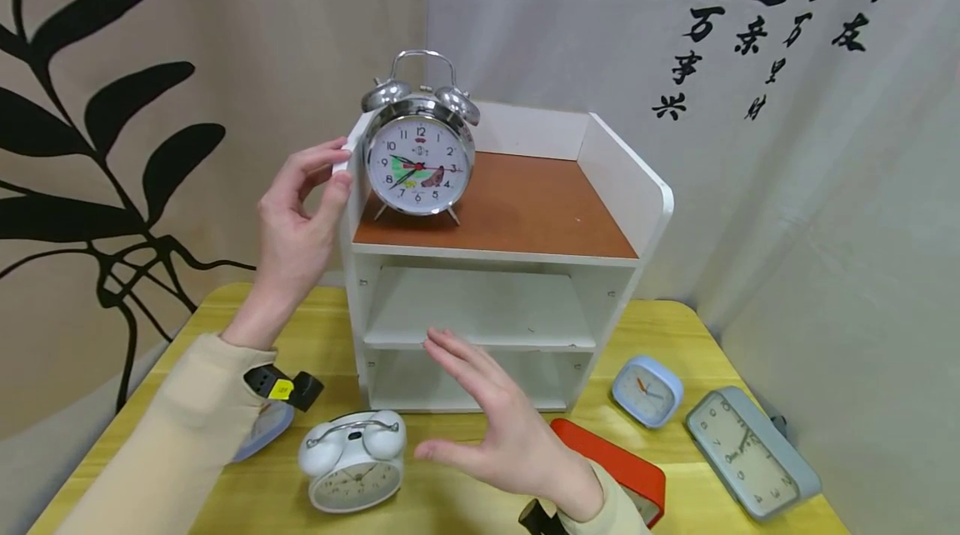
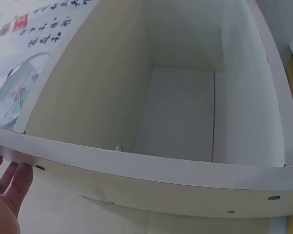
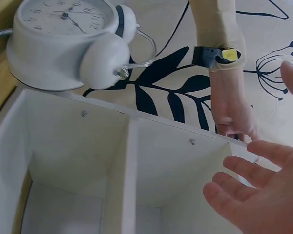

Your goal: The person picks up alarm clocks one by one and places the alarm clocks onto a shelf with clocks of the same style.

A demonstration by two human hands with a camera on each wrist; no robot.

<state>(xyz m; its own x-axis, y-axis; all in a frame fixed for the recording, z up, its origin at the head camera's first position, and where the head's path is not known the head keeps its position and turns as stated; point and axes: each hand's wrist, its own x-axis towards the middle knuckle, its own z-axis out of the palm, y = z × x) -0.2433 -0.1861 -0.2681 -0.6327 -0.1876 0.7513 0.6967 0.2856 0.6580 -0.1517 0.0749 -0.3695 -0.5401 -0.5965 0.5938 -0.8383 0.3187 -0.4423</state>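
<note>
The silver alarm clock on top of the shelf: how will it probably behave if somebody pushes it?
The silver alarm clock would probably tip or slide rather than roll, since it stands on thin legs. Its shiny surface looks like metal, so it is likely stiff and perhaps slippery.

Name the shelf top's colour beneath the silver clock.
The shelf top is orange-brown, clearest in the head view.
</note>
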